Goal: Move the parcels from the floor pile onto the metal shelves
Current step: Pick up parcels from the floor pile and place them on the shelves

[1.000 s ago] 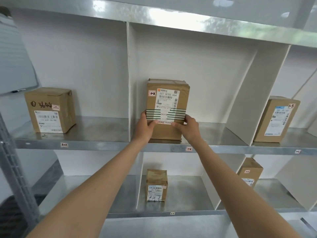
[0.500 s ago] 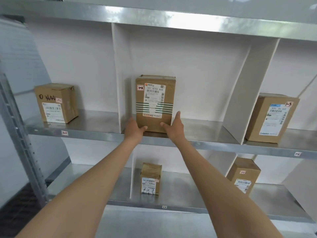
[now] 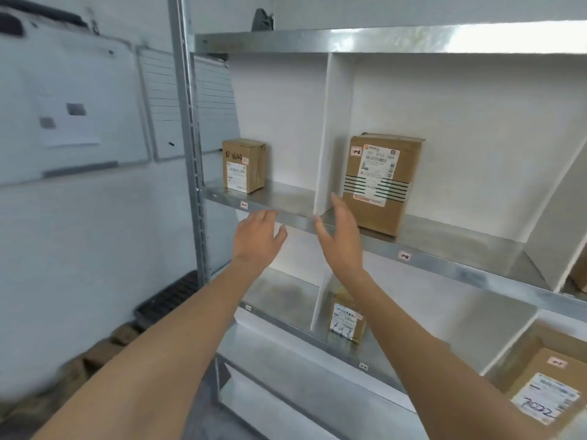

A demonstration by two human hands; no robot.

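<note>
A tall brown parcel (image 3: 379, 182) with a white label and green stripes stands upright on the metal shelf (image 3: 444, 249), in the bay marked 1-2. My right hand (image 3: 340, 233) is open in front of the shelf edge, just left of that parcel and apart from it. My left hand (image 3: 257, 239) is open too, lower left, below the shelf edge. Neither hand holds anything. A smaller parcel (image 3: 244, 165) sits in the left bay. Blurred brown parcels (image 3: 95, 357) lie on the floor at the lower left.
A grey upright post (image 3: 187, 138) bounds the shelving on the left. White dividers (image 3: 330, 134) split the bays. The lower shelf carries a small parcel (image 3: 346, 319) and another parcel (image 3: 546, 385) at the right. Whiteboards (image 3: 73, 106) hang on the left wall.
Both hands have let go of the tall striped parcel and drawn back from the shelf. My view has swung left, so the post, the wall and the floor pile have come into sight.
</note>
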